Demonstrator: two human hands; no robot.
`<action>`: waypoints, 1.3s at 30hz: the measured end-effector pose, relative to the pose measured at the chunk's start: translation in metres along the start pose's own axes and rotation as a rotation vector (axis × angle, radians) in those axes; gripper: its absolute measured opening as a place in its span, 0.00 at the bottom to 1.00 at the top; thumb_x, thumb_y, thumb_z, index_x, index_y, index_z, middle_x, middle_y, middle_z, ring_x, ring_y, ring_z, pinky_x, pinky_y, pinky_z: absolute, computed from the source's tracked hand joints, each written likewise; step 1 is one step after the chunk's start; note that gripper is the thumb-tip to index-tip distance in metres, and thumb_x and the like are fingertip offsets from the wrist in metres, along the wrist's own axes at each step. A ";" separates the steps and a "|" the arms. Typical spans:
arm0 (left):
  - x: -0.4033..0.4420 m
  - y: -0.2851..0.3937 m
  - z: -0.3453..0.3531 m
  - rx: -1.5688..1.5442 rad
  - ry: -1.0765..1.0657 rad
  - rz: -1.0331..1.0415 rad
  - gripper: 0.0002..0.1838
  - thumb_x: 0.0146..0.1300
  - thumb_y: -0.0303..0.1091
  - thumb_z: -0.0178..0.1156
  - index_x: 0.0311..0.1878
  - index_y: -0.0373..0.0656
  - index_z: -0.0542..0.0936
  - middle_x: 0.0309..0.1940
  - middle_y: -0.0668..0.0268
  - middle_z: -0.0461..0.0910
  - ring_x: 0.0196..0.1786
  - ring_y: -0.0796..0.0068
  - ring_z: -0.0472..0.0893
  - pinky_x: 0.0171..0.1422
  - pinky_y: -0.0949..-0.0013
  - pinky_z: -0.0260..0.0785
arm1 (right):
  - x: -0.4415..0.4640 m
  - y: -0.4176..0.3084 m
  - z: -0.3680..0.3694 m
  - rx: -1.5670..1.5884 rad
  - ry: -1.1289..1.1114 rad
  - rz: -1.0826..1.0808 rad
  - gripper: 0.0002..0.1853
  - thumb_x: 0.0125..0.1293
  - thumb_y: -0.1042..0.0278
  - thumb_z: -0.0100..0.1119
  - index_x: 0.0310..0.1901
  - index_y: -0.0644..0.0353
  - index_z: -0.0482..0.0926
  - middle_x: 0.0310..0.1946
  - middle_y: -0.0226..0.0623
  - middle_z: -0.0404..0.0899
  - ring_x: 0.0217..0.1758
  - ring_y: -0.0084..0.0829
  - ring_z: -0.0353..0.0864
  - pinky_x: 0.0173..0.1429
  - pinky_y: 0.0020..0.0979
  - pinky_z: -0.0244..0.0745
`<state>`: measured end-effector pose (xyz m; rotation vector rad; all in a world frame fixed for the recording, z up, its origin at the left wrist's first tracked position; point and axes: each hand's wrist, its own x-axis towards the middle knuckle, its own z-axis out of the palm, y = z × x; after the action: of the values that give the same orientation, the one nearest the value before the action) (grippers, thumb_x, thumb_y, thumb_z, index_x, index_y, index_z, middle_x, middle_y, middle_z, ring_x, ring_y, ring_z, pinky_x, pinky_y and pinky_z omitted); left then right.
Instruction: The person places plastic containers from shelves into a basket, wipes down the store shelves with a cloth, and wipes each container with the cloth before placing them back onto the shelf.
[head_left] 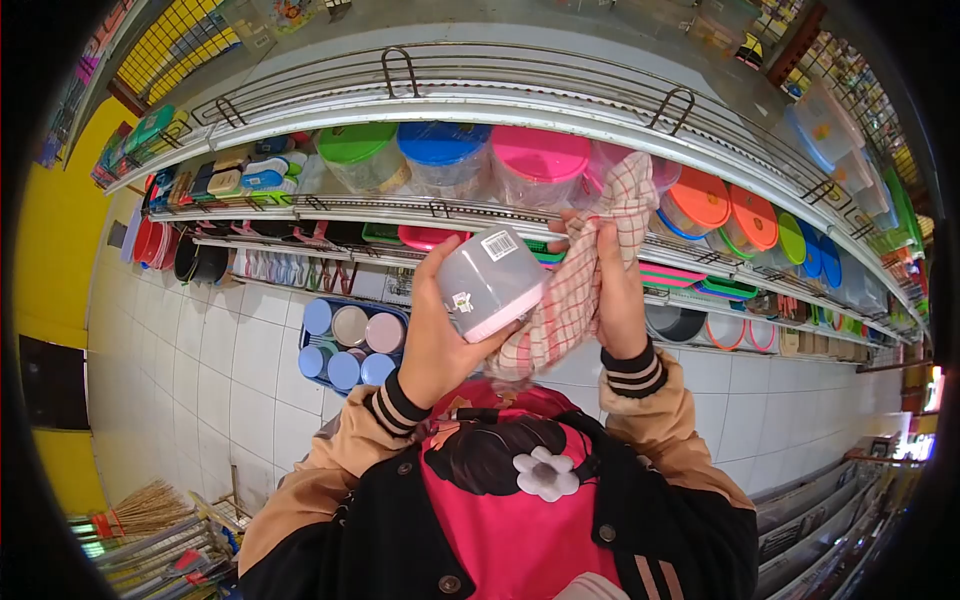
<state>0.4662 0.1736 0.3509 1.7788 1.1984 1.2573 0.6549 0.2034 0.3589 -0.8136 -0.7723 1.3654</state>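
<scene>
My left hand (pixel 440 325) is wrapped round a clear plastic container (pixel 490 275) with a pink lid. The container is tilted, its lid toward the lower right, and a barcode sticker shows on its base. My right hand (pixel 618 290) grips a red-and-white checked cloth (pixel 570 310). One end of the cloth sticks up above my fingers, and the rest hangs down beside the container's lid. Whether the cloth touches the lid, I cannot tell. Both hands are in front of the shelves, above the floor.
Large round tubs with green, blue and pink lids (pixel 540 152) fill the shelf ahead, with orange-lidded tubs (pixel 697 195) to the right. A wire rail (pixel 440 75) edges the upper shelf. On the tiled floor stands a blue basket (pixel 312 372) of lidded jars. Brooms (pixel 150 505) lie lower left.
</scene>
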 end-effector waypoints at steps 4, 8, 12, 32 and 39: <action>0.000 -0.001 -0.008 0.406 -0.064 0.273 0.43 0.40 0.33 0.71 0.61 0.35 0.60 0.54 0.55 0.66 0.58 0.54 0.67 0.66 0.60 0.54 | -0.023 -0.004 0.026 -0.978 -0.340 -0.445 0.16 0.63 0.62 0.55 0.45 0.68 0.75 0.46 0.44 0.77 0.51 0.33 0.74 0.57 0.30 0.66; -0.003 -0.005 -0.017 0.189 -0.182 0.212 0.40 0.42 0.33 0.69 0.59 0.36 0.61 0.54 0.53 0.65 0.57 0.53 0.66 0.64 0.60 0.54 | -0.021 0.002 0.049 -1.153 -0.310 -0.622 0.21 0.63 0.60 0.55 0.52 0.66 0.71 0.47 0.40 0.76 0.52 0.31 0.74 0.57 0.30 0.66; -0.009 0.003 -0.020 -0.336 -0.132 0.010 0.47 0.38 0.30 0.72 0.62 0.36 0.56 0.55 0.55 0.62 0.58 0.61 0.67 0.64 0.65 0.56 | -0.004 0.012 0.024 0.138 -0.369 0.499 0.24 0.66 0.54 0.52 0.56 0.63 0.69 0.51 0.33 0.74 0.52 0.21 0.73 0.57 0.25 0.67; 0.012 -0.010 -0.026 -1.133 -0.357 -0.656 0.32 0.61 0.45 0.57 0.62 0.40 0.58 0.53 0.63 0.67 0.57 0.72 0.68 0.62 0.67 0.61 | -0.043 0.045 0.036 -0.309 0.027 -0.127 0.25 0.72 0.59 0.37 0.65 0.63 0.57 0.62 0.39 0.63 0.65 0.28 0.61 0.68 0.28 0.52; 0.011 -0.034 -0.002 -1.081 -0.346 -0.630 0.36 0.63 0.50 0.53 0.65 0.41 0.49 0.58 0.61 0.61 0.60 0.68 0.64 0.62 0.66 0.59 | -0.045 0.025 0.067 -1.110 0.223 -0.719 0.37 0.52 0.66 0.66 0.63 0.65 0.59 0.55 0.48 0.67 0.61 0.40 0.66 0.62 0.34 0.61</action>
<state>0.4547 0.1965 0.3259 0.6857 0.5756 0.8711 0.5818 0.1628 0.3723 -1.3132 -1.4801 0.1094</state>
